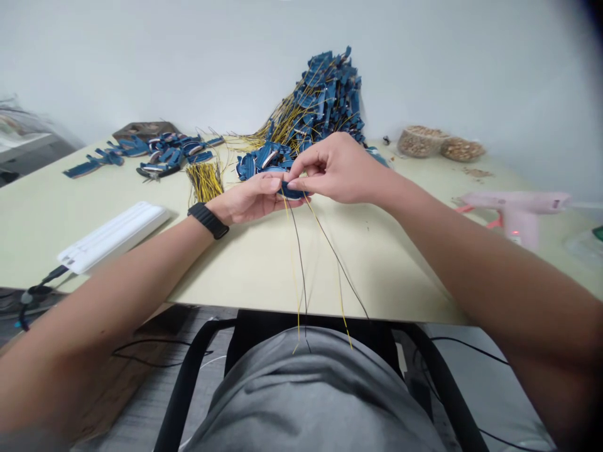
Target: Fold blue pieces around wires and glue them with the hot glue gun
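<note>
Over the middle of the table, my left hand (257, 198) holds a small blue piece (294, 191) between thumb and fingers. My right hand (339, 169) comes in from the other side, its thumb and index finger closed at the top of the same piece. Whether those fingertips pinch a wire or the piece itself is hard to see. Thin yellow and black wires (301, 270) hang from the piece past the table's front edge to the lap. Just behind my hands lie more blue parts (264, 157), some with pale edges.
A tall heap of blue parts (325, 94) with yellow wires stands against the wall. Left lie loose blue parts (169, 150), a wire bundle (205, 180) and a white power strip (115, 235). Right are a pink glue gun (521, 210) and tubs of small tan pieces (421, 140).
</note>
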Motion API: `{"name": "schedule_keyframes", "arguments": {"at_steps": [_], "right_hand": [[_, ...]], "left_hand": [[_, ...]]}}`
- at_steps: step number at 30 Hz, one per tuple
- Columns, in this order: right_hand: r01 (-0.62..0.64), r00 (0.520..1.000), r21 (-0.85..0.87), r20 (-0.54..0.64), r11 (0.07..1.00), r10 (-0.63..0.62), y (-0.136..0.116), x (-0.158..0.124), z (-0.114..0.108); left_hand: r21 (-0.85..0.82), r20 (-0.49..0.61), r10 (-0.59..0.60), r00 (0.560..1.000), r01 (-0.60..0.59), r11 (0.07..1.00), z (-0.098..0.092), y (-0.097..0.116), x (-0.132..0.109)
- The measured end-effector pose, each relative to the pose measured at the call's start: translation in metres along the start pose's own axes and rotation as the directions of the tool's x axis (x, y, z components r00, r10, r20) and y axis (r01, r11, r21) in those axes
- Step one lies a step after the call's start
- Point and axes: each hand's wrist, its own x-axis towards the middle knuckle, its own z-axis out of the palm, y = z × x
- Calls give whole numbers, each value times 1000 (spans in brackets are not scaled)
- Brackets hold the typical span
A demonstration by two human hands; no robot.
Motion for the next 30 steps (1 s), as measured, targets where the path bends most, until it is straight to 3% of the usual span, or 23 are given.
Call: {"name": "schedule_keyframes", "arguments": {"at_steps": [4,9,17,24,30], "right_hand": [[3,1000,-3,-3,1000,-3,-3,-2,-1],[-23,1000,-6,4,1000,23,-7,-4,-4],[108,993,70,-48,992,-104,-11,-5,-25],[105,979,43,-180,994,-96,-27,-18,-59],[20,969,42,-247,999,-9,-21,-23,-76]], "left_hand": [[-5,-21,-25,999,25,1000,0,1,-3],[-31,50,-39,998,41,999,1,4,-4],[-116,50,-53,997,58,992,7,11,-5],[-103,-74,-33,997,26,994,2,11,0],[-46,-178,-18,984,10,999,7,10,-1]]}}
